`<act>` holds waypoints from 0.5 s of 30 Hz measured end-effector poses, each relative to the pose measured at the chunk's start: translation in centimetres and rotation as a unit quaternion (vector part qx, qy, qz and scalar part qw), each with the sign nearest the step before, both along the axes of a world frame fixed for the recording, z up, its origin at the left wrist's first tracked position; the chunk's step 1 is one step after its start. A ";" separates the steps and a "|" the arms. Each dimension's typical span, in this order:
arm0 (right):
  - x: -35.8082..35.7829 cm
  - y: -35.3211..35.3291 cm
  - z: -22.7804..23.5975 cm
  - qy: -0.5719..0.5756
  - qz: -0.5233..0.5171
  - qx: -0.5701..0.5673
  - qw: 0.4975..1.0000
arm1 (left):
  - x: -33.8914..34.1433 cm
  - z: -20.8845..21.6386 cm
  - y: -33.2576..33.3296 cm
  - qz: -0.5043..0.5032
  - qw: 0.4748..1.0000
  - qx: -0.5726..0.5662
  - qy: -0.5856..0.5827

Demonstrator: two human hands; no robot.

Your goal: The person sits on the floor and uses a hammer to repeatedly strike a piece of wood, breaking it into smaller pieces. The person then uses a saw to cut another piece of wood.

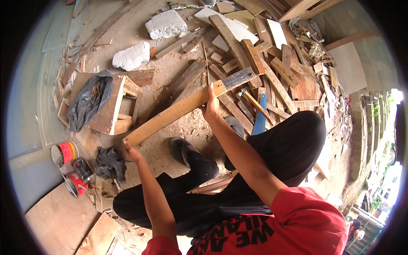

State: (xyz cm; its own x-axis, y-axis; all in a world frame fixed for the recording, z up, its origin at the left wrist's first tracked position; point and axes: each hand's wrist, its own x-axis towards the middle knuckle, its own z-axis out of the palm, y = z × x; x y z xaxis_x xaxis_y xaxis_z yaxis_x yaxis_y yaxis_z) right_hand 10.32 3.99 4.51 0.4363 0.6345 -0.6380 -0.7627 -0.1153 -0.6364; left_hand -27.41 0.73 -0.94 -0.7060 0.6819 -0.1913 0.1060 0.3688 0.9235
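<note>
At the far left, two red tins (70,163) stand on the ground, and above them a dark plastic bag (87,104) is draped over a small wooden stool (114,111). Just right of the tins lies a crumpled dark rag (109,163).

Your left hand (131,152) sits right above that rag, fingers curled shut around the lower, near end of a long pale plank (178,109). The plank runs up and to the right from that grip, tilted across the dirt floor in front of you, and its far end darkens to a weathered grey stretch that reaches into the scrap pile.

Your right hand (211,103) holds the plank near that upper end, thumb up along the edge and fingers wrapped round the underside; how tight the grip is cannot be told. So the board spans between your two hands, left low and near, right higher and farther out.

Below the plank, your dark shoe (182,151) rests on the ground between your arms. To the right a blue handle (259,117) lies among the heap of wood offcuts (272,63), and two white blocks (148,40) sit on the dirt beyond the plank.
</note>
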 end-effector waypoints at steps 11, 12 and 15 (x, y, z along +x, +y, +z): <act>3.2 -0.7 -1.3 -0.012 0.017 -0.018 1.000 | 2.6 1.0 0.4 -0.097 0.993 -0.061 0.040; 3.3 -1.0 -1.4 -0.012 0.037 -0.017 0.999 | 2.6 0.9 0.2 -0.099 0.993 -0.040 0.044; 4.1 -1.2 -1.7 -0.030 0.105 -0.060 0.992 | 2.5 0.6 -0.1 -0.110 0.992 -0.028 0.053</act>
State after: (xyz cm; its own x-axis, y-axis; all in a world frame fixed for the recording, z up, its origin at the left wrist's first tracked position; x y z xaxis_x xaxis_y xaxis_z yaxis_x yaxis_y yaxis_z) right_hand 14.40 2.80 2.79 0.3411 0.6370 -0.6913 -0.6754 -0.3454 -0.6516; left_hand -24.88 0.58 -0.36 -0.5595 0.8122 -0.1651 0.2849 0.3756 0.8819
